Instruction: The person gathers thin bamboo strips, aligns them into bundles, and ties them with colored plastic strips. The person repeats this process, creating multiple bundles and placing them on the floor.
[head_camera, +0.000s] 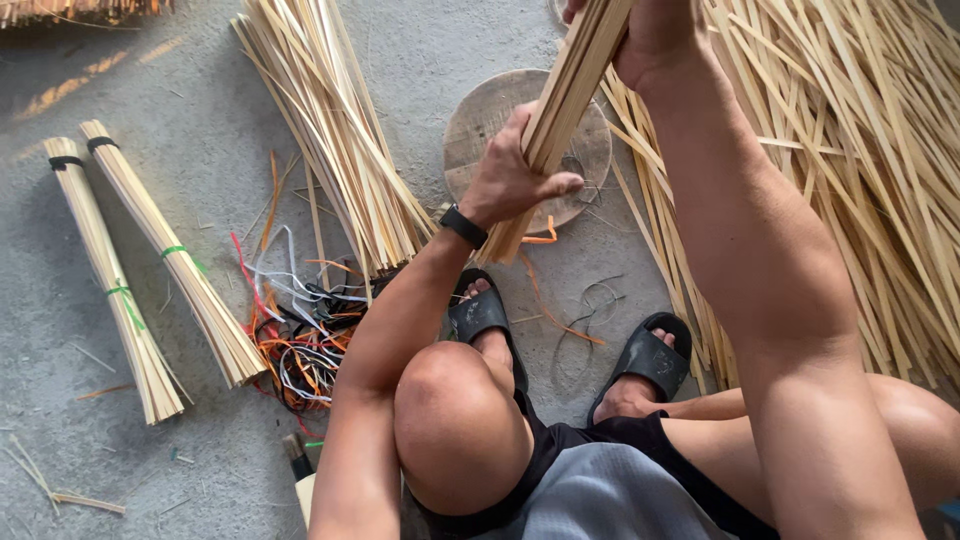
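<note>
left hand (515, 180) clamped around the bundle of bamboo strips (560, 110), right hand (650, 40) gripping it higher up, bundle tilted over the round wooden block (480, 130), two tied bundles (150, 270) on the floor

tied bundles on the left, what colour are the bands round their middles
Green bands round the tied bundles, clearest in the head view.

Soft, even daylight fills the view, bright without harsh glare. A warm sunlit streak lies on the grey concrete floor (200, 110) toward 10 o'clock. Shadows are faint and diffuse, darkest under the bent knee near 6 o'clock. Focus is sharp at centre; the pale split bamboo strips (860, 180) at 2 o'clock look slightly stretched by the wide lens.
</note>
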